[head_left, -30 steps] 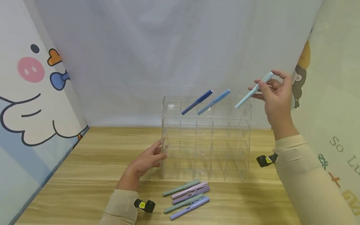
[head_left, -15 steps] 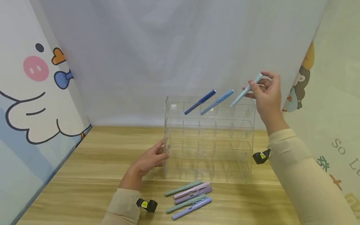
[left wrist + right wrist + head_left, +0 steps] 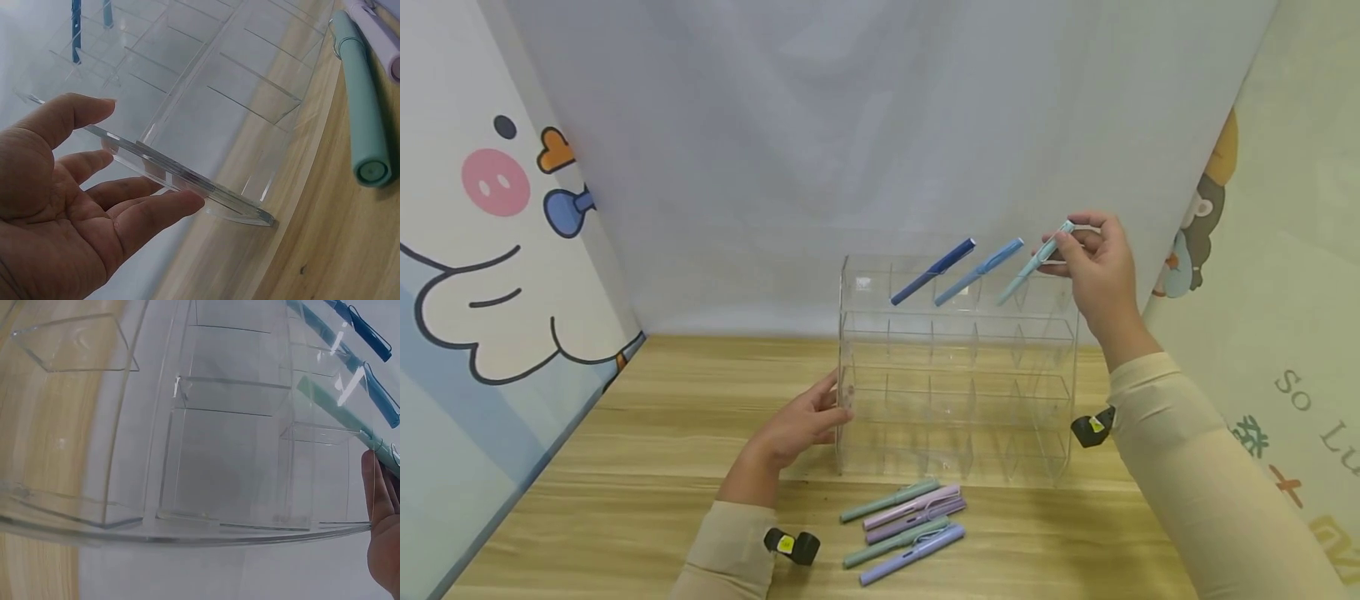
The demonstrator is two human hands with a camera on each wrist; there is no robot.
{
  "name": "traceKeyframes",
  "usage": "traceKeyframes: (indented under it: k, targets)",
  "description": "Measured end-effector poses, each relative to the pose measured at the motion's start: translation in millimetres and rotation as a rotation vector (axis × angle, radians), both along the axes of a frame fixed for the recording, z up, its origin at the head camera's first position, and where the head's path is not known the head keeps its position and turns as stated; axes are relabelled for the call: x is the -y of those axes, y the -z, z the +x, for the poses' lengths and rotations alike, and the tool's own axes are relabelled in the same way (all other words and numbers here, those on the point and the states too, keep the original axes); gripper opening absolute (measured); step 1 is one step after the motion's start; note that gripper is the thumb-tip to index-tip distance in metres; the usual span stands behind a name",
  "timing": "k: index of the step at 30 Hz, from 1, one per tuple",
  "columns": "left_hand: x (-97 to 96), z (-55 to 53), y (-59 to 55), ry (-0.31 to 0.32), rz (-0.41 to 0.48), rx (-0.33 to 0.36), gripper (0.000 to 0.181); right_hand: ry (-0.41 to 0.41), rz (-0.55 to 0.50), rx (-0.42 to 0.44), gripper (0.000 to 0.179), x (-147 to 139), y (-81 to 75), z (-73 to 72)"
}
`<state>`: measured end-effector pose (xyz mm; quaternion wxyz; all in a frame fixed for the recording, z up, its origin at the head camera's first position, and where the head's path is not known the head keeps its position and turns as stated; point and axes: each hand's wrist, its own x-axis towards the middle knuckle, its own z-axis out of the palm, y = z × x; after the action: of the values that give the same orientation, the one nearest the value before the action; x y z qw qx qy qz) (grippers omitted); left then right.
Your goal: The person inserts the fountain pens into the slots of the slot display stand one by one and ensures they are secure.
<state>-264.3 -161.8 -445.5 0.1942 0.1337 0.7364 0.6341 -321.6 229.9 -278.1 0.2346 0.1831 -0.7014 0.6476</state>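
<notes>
A clear acrylic pen rack with tiers of compartments stands on the table. My left hand holds its left side panel; in the left wrist view the thumb lies on one side of the panel edge and the fingers on the other. My right hand pinches a pale mint pen by its capped upper end, tilted, its lower end at a top-tier compartment. To its left, a light blue pen and a dark blue pen lean in the top tier.
In front of the rack several pens lie on the wooden table: green, pink, purple, another green pen and a lilac pen. A white curtain hangs behind; printed panels flank both sides.
My right hand has moved left and down with the mint pen, bringing its lower end into the rack's top tier. My left hand stays on the side panel.
</notes>
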Motion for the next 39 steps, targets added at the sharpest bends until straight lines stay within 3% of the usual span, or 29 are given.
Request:
traceKeyframes:
  k: [39]
  targets:
    - [-0.4, 0.6, 0.5, -0.024, -0.003, 0.008, 0.076, 0.040, 0.135, 0.004, 0.022, -11, 1.4, 5.4]
